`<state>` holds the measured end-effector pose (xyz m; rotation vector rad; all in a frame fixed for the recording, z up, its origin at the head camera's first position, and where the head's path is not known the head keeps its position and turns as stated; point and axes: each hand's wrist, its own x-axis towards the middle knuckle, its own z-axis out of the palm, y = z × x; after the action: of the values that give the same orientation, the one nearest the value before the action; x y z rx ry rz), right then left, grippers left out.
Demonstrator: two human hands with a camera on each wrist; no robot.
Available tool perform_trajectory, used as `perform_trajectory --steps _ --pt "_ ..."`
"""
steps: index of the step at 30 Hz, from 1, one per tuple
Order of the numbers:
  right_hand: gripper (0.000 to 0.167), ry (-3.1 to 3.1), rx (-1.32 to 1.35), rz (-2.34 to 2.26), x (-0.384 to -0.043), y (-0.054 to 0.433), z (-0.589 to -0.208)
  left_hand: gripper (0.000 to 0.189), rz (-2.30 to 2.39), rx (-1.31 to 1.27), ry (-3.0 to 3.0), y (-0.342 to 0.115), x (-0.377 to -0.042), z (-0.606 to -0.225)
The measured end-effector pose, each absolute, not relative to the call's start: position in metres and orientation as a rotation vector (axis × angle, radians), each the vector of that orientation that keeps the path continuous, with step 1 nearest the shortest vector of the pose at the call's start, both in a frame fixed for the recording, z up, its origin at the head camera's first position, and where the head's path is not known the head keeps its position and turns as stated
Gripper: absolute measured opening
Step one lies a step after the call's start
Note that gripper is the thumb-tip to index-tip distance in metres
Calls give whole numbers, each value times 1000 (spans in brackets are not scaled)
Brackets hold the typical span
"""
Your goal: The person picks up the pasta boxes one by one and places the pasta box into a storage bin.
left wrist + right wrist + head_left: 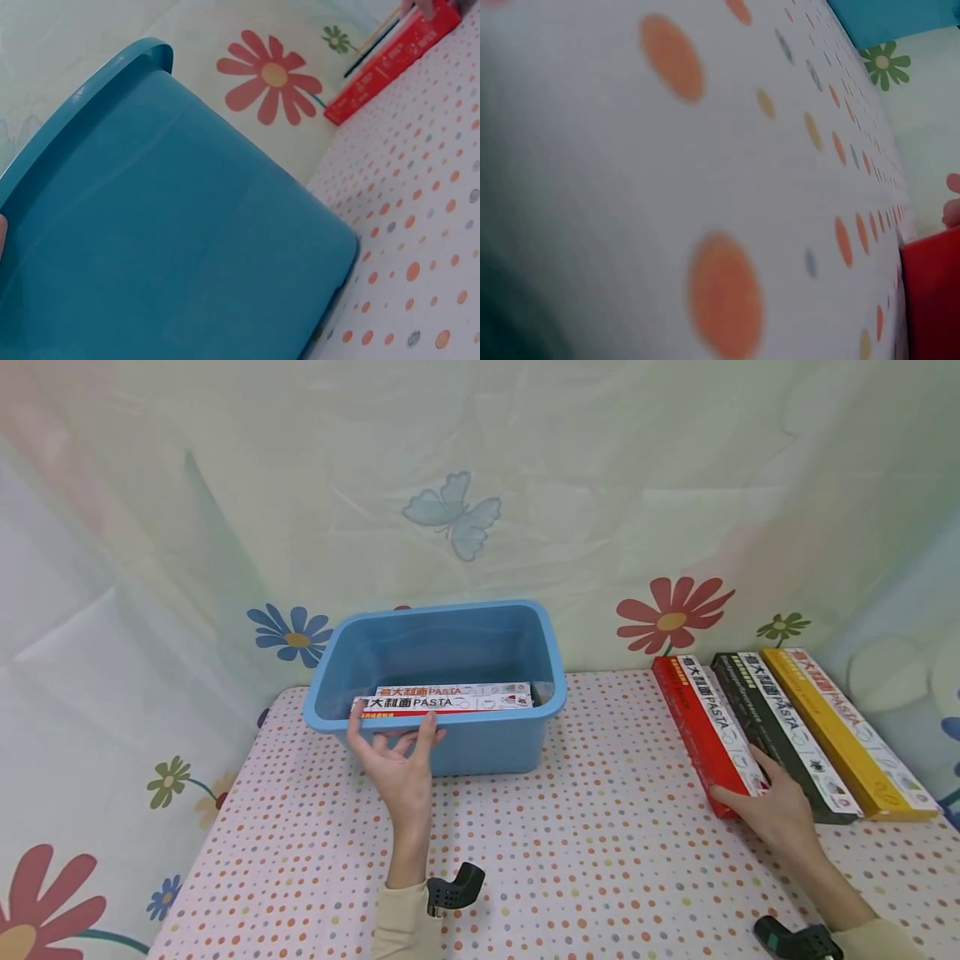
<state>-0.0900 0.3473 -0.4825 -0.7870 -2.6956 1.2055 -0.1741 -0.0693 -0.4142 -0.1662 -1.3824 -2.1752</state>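
A blue plastic tub [487, 747] stands at the table's back edge. My left hand [401, 772] grips its front rim, two digits reaching up over the lip and the others bent against the outer wall. Inside lie two pasta boxes, the nearer pasta box [480, 702] white with a red strip. On the right, my right hand [780, 806] holds the near end of a red pasta box [693, 735], thumb on its left side and fingers across to the right. Only the red box's end [937, 292] shows in the right wrist view; the fingers are out of sight there.
Right of the red box lie a black pasta box [787, 739] and a yellow pasta box [847, 735], side by side. A dotted cloth [570, 852] covers the table. Behind it hangs a flowered curtain [570, 543].
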Motion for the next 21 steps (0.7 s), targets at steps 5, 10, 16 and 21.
perform_trajectory --steps 5,10,16,21 --pt "112 -2707 -777 1150 -92 340 -485 91 -2149 -173 -1391 -71 -175 -413" --pt "116 -2692 -820 1175 -92 337 -485 91 -2163 -176 -1382 -72 -175 -413" --pt "106 -2637 -804 1185 -92 333 -486 91 -2177 -171 -1364 -71 -174 -414" --pt "99 -2580 -893 1199 -90 334 -487 90 -2169 -167 -1371 -68 -174 -414"
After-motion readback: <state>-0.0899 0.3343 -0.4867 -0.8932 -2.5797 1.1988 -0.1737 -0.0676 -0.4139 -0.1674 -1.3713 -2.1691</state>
